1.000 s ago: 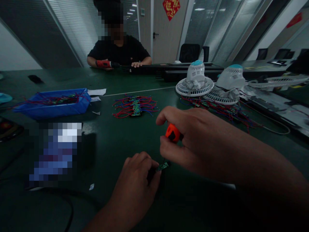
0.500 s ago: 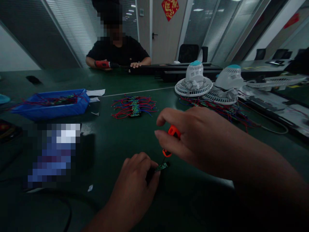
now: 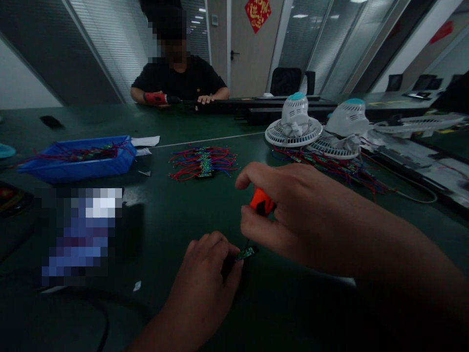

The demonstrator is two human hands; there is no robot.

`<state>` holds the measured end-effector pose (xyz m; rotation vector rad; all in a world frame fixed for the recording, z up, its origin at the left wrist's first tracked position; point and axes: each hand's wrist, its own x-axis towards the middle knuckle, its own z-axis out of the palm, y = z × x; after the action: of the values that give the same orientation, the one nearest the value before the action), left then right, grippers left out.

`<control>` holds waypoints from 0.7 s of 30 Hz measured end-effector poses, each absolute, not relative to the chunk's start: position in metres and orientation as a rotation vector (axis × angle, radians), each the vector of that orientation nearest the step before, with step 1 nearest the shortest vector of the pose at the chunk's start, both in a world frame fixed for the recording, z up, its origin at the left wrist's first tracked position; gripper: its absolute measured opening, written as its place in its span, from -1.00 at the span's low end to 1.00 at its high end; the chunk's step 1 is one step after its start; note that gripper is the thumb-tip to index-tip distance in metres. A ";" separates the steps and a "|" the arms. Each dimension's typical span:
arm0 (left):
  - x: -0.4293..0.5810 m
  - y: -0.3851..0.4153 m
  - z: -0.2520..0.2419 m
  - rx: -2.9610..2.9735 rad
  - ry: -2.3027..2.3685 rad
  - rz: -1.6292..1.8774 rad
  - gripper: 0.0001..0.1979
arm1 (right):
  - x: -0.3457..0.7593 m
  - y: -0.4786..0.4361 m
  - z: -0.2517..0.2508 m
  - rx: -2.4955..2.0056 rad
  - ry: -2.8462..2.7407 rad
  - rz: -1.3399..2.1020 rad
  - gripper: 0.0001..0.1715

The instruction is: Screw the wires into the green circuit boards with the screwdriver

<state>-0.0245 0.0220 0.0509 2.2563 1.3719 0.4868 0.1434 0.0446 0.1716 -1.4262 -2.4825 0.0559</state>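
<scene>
My left hand (image 3: pixel 208 274) pinches a small green circuit board (image 3: pixel 245 253) down at the table, thumb and fingertips on its left end. Over it, my right hand (image 3: pixel 284 210) is closed round the orange and black handle of a screwdriver (image 3: pixel 262 201). The thin shaft runs down to the board; where its tip touches is too dark to make out. Farther off, beyond both hands, a row of circuit boards with red and blue wires (image 3: pixel 205 161) lies on the green table (image 3: pixel 176 210).
A blue bin (image 3: pixel 76 168) of wired boards stands at the left, behind a blurred-out screen (image 3: pixel 80 234). White fans (image 3: pixel 295 122) and more wired boards (image 3: pixel 340 168) lie at the right. Across the table a person (image 3: pixel 179 78) holds a red power tool (image 3: pixel 156 98).
My right fingers have shifted round the screwdriver handle, which has turned and now shows a different side. My left hand and the board stay put.
</scene>
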 end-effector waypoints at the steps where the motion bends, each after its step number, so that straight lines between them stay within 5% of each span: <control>1: -0.025 0.022 0.051 2.260 1.368 0.496 -0.90 | 0.143 0.045 0.172 -1.438 -2.489 0.048 -0.69; 7: -0.025 0.022 0.049 2.262 1.368 0.515 -0.90 | 0.142 0.049 0.173 -1.528 -2.485 -0.061 -0.52; 14: -0.024 0.022 0.050 2.244 1.382 0.502 -0.89 | 0.145 0.050 0.174 -1.520 -2.527 -0.036 -0.75; 21: -0.025 0.022 0.050 2.242 1.367 0.491 -0.89 | 0.146 0.047 0.173 -1.455 -2.495 0.015 -0.70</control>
<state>-0.0248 0.0222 0.0497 2.2425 1.3665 0.4908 0.1464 0.0472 0.1731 -1.4552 -2.4951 0.0146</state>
